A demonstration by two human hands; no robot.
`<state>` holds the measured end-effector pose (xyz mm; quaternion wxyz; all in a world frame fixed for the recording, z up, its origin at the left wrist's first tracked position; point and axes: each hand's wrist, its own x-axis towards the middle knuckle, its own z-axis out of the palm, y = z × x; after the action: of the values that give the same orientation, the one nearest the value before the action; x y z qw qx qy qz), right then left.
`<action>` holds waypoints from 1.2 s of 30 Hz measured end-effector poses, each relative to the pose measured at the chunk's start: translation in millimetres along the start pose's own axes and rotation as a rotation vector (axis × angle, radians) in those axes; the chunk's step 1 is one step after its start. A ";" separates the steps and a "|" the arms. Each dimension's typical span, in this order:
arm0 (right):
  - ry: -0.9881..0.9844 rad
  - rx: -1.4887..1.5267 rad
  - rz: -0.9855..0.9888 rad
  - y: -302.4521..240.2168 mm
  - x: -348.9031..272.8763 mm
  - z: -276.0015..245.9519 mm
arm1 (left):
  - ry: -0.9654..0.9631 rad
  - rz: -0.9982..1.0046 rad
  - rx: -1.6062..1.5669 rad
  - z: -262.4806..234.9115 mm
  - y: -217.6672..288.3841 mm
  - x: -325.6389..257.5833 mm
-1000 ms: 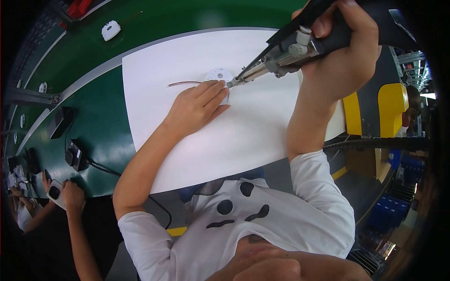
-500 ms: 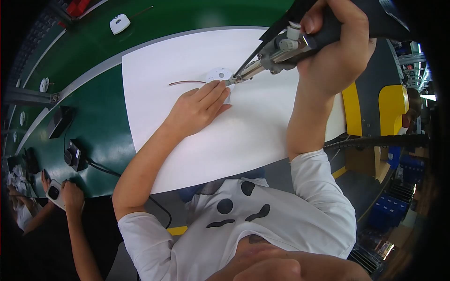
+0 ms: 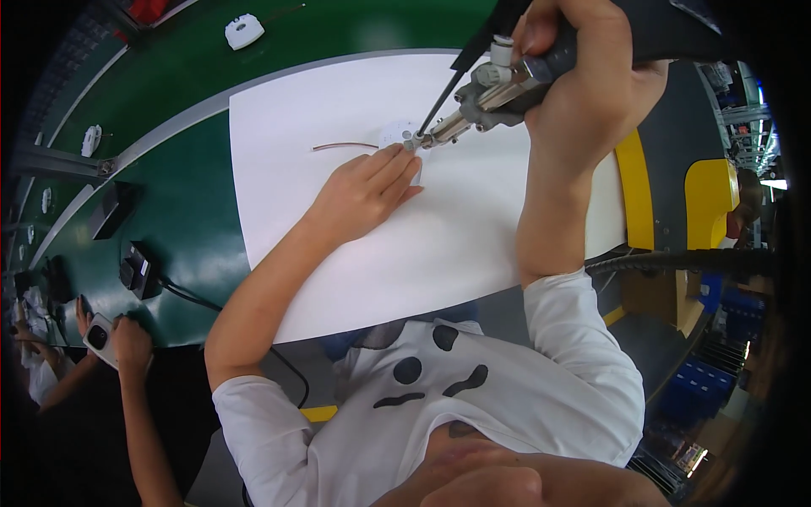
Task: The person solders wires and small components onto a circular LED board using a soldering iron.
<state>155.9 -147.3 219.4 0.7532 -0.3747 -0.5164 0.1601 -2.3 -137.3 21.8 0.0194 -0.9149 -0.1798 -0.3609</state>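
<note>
My right hand [image 3: 583,80] is wrapped round a power screwdriver [image 3: 477,100] with metal tubes, a pale fitting and a black hose. Its tip slants down to a white round part [image 3: 395,132] lying on the white sheet [image 3: 355,279]. The fingers of my left hand [image 3: 361,196] are pressed together on the near side of that part, right beside the tip. Those fingers cover much of the part. A thin brown wire [image 3: 345,144] sticks out of it to the left.
Beyond the sheet runs a green conveyor belt [image 3: 321,34] carrying another white part [image 3: 244,31] with a wire. A black device [image 3: 138,270] with a cable stands on the green table at left. Nearby, a co-worker's hands hold a phone [image 3: 100,335]. Yellow guards [image 3: 705,203] stand at right.
The screwdriver's body and my right hand have shifted left, while the tip stays at the white part. White parts on the belt have moved to the right. My left hand keeps its place on the part.
</note>
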 end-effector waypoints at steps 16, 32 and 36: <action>0.205 -0.151 -0.277 -1.2 33.2 -40.1 | -0.084 -0.069 -0.264 3.3 6.7 10.1; 0.002 0.026 -0.055 1.9 15.7 -17.0 | -0.140 -0.053 -0.140 8.2 8.2 14.8; -0.006 0.042 -0.064 10.7 16.4 -15.8 | -0.144 -0.062 -0.150 9.5 7.3 13.9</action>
<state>178.5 -136.1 219.4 0.7641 -0.3418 -0.5267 0.1479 15.7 -138.1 24.7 -0.0731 -0.9313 -0.1817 -0.3073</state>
